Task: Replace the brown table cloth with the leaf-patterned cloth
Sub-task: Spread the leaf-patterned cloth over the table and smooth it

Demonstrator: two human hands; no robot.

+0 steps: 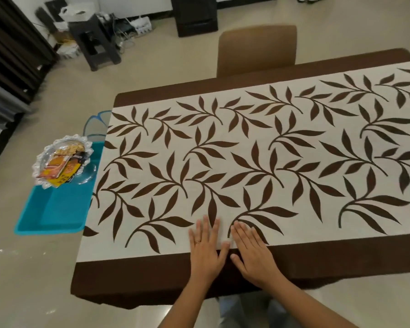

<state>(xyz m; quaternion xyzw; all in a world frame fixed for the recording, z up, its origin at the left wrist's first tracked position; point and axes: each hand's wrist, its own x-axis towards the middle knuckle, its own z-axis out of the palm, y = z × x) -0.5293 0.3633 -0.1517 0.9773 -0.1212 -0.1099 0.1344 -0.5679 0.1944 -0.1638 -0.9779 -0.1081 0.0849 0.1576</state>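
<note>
Flat, both hands (232,254) press leaf-patterned cloth (246,157).

Cloth: your leaf-patterned cloth (258,162) lies spread flat across the desk, its brown border (152,268) hanging over the near edge.
Hands: your left hand (206,250) and right hand (252,254) rest palm-down, side by side, fingers open.
Left side: a blue tray (55,209) holds a glass dish (62,159).
Far side: a brown chair (257,49).

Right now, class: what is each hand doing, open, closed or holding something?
Left hand: open, flat on the leaf-patterned cloth, holding nothing.
Right hand: open, flat on the same cloth, holding nothing.
</note>
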